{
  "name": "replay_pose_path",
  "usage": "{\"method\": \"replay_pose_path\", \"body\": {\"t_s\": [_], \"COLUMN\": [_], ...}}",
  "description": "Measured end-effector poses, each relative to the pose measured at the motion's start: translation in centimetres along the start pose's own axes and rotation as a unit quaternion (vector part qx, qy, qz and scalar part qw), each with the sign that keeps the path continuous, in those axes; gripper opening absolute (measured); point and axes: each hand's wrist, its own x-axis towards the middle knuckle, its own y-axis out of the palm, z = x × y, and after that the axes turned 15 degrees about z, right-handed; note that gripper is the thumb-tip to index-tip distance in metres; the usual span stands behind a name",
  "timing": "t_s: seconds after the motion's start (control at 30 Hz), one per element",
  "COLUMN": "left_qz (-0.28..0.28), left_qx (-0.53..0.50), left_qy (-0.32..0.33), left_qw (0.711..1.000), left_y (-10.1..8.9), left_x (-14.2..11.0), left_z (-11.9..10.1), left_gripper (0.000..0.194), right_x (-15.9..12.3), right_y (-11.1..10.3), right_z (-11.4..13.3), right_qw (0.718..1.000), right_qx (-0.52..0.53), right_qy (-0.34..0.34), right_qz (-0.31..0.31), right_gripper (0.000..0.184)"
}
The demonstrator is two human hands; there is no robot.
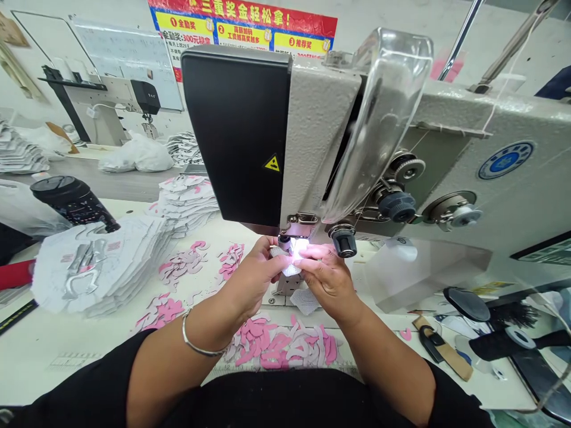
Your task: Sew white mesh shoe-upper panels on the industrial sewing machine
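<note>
Both hands meet under the head of a grey sewing machine (321,119), right at the lit needle area. My left hand (254,273) pinches the left edge of a small white mesh fabric piece (291,268). My right hand (328,276) presses the same piece from the right, fingers closed on it. A silver bangle (196,342) circles my left wrist. Another white mesh piece (306,300) lies on the table just below the hands. A heap of pink and white cut shapes (281,345) lies in front of my body.
A stack of white fabric panels (102,261) sits at the left, with a black bottle (74,202) behind it. More pink pieces (182,261) are scattered left of the needle. Scissors and black parts (473,333) lie at the right. A second sewing machine (120,101) stands at the back left.
</note>
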Motion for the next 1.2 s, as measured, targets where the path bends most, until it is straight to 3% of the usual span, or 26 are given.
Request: {"method": "replay_pose_path", "body": {"t_s": [0.4, 0.83, 1.07, 1.2], "left_qz": [0.0, -0.004, 0.088, 0.103], "left_qx": [0.004, 0.001, -0.008, -0.044], "left_qy": [0.009, 0.017, -0.002, -0.005], "left_qw": [1.0, 1.0, 0.996, 0.994], "left_y": [-0.5, -1.1, -3.4, -4.0], "left_x": [0.3, 0.9, 3.1, 3.6], "left_z": [0.5, 0.6, 0.5, 0.8], "left_gripper": [0.029, 0.018, 0.011, 0.012], "right_x": [-0.3, 0.1, -0.5, -0.8], "right_y": [0.1, 0.1, 0.5, 0.3], "right_z": [-0.1, 0.9, 2.7, 3.0], "right_qw": [0.999, 0.997, 0.991, 0.99], "right_qx": [-0.037, -0.072, -0.129, -0.132], "right_qy": [0.004, -0.007, 0.035, 0.042], "right_qz": [0.006, -0.022, -0.014, 0.004], "right_gripper": [0.031, 0.034, 0.038, 0.04]}}
